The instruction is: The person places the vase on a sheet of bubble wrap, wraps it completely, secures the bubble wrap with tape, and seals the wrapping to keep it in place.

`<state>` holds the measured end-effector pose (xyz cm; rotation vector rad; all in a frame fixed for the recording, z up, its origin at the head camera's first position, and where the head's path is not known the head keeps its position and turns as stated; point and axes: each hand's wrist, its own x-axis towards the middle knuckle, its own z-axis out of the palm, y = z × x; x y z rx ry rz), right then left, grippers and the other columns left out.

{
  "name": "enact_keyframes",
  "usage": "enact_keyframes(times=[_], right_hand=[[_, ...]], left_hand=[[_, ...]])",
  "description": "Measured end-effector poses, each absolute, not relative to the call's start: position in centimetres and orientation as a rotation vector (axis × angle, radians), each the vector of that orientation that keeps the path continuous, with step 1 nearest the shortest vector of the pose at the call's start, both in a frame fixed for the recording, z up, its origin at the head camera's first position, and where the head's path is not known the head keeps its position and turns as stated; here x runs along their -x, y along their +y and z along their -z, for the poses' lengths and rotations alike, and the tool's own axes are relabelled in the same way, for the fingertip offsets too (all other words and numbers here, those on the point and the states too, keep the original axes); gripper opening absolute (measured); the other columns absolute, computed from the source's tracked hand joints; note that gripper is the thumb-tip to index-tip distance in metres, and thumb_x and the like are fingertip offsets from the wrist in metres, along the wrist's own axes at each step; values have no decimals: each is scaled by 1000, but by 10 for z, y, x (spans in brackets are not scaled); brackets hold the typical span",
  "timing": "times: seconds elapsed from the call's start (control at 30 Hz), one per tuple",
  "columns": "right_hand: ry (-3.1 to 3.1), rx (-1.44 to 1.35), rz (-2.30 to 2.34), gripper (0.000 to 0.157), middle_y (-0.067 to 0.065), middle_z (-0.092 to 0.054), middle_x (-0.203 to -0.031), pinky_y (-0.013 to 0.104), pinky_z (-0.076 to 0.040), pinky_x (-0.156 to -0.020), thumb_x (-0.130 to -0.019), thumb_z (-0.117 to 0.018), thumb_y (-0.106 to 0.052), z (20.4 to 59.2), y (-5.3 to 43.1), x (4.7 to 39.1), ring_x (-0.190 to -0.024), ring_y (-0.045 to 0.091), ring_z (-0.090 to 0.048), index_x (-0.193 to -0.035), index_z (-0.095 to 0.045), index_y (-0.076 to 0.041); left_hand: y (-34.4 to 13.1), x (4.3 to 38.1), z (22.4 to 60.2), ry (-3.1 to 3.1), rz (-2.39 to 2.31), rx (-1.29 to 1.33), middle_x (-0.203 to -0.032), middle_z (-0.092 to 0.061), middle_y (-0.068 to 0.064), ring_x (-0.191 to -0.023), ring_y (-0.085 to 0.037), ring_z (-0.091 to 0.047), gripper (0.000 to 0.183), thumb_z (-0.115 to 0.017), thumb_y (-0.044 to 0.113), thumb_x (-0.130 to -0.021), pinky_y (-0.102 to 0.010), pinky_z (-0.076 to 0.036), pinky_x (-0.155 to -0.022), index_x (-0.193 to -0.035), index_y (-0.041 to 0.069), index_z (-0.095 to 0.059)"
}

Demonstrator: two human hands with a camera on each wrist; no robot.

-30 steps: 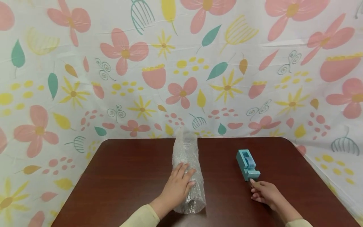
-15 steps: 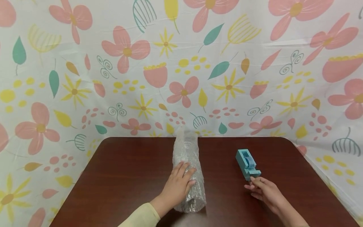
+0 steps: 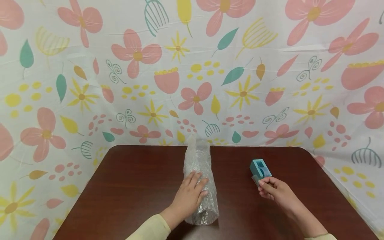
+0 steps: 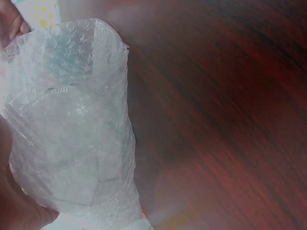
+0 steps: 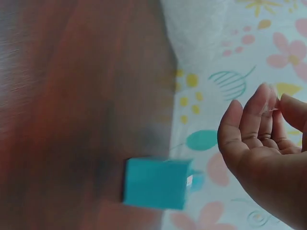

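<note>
A roll of clear bubble wrap [image 3: 199,163] lies lengthwise across the middle of the table. My left hand [image 3: 187,196] rests on top of its near half, fingers laid over the wrap. In the left wrist view the wrapped roll [image 4: 72,139] fills the left side, and what is inside it is blurred. To the right stands a blue tape dispenser [image 3: 256,166] with a roll of clear tape in it. Just in front of it my right hand [image 3: 279,193] pinches a short strip of clear tape [image 3: 255,180] between thumb and fingertips; the strip [image 5: 271,100] also shows in the right wrist view.
The dark red-brown wooden table [image 3: 141,176] has rounded far corners. Behind it hangs a white cloth [image 3: 192,76] printed with flowers and leaves, and the roll's far end reaches the table's back edge.
My right hand has lifted slightly from the dispenser's front and moved a little left, with a tape strip now showing at its fingertips. The left hand keeps its place on the bubble wrap.
</note>
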<state>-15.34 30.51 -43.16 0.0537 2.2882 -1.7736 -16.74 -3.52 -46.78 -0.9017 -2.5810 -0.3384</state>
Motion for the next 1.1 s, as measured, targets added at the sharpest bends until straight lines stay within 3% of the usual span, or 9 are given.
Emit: enact_keyframes(times=[0.27, 0.37, 0.53, 0.93, 1.1], right_hand=[[2405, 82, 1577, 33, 1, -59, -92, 25, -53, -72, -107, -54, -30, 408, 278, 165, -78, 9, -57, -108, -57, 3], [2406, 177, 1559, 32, 1, -57, -88, 27, -48, -68, -107, -55, -29, 405, 265, 171, -73, 10, -52, -106, -56, 3], [2460, 314, 1533, 28, 1, -56, -82, 26, -50, -67, -105, -57, -24, 402, 235, 182, -71, 9, -53, -106, -59, 4], [2470, 389, 1377, 25, 2, -54, -73, 28, -42, -59, -106, -56, -23, 384, 162, 234, -63, 15, -44, -96, -64, -1], [2448, 428, 1358, 26, 5, -57, -78, 28, -41, -60, -107, -54, -24, 383, 145, 250, -65, 15, -43, -97, -65, -2]], left_hand=[[-33, 170, 467, -2561, 260, 901, -144, -58, -13, -137, -41, -55, 37, -52, 39, -103, -53, -54, -105, -135, 20, -55], [-32, 171, 469, -2538, 223, 896, -143, -59, -12, -136, -38, -57, 37, -54, 39, -102, -52, -56, -103, -134, 22, -56], [-31, 171, 469, -2517, 180, 901, -142, -60, -10, -135, -37, -58, 36, -55, 39, -102, -51, -57, -100, -134, 22, -57], [-30, 172, 468, -2486, 150, 900, -140, -62, -8, -131, -37, -62, 36, -57, 41, -101, -50, -59, -97, -133, 23, -60], [-32, 173, 470, -2465, 150, 902, -139, -62, -8, -130, -36, -62, 37, -57, 41, -101, -47, -59, -98, -133, 23, -60]])
